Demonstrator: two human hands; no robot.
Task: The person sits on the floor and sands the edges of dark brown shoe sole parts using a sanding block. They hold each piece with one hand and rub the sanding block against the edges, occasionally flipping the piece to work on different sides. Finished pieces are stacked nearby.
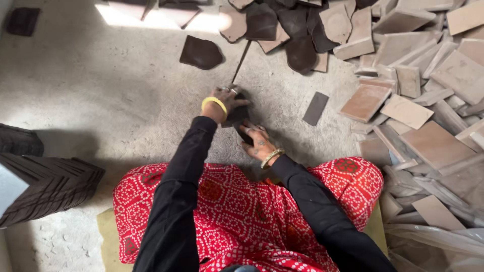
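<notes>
My left hand (225, 102), with a yellow bangle on its wrist, is closed around the near end of a thin metal rod (241, 61) that slants away over the concrete floor. Just below it lies a small dark flat piece (240, 117) on the floor, and the left hand's fingers rest on its upper edge. My right hand (257, 141), wearing a metal bangle, grips the near edge of that same piece. Most of the piece is hidden under the two hands. My lap in red patterned cloth (237, 211) fills the foreground.
A large heap of tan rectangular tiles (428, 100) covers the right side. Dark shaped pieces (297, 30) are piled at the top; one (201, 52) lies apart, and a dark rectangular strip (316, 108) lies to the right. Stacked dark ribbed sheets (45, 186) sit at the left.
</notes>
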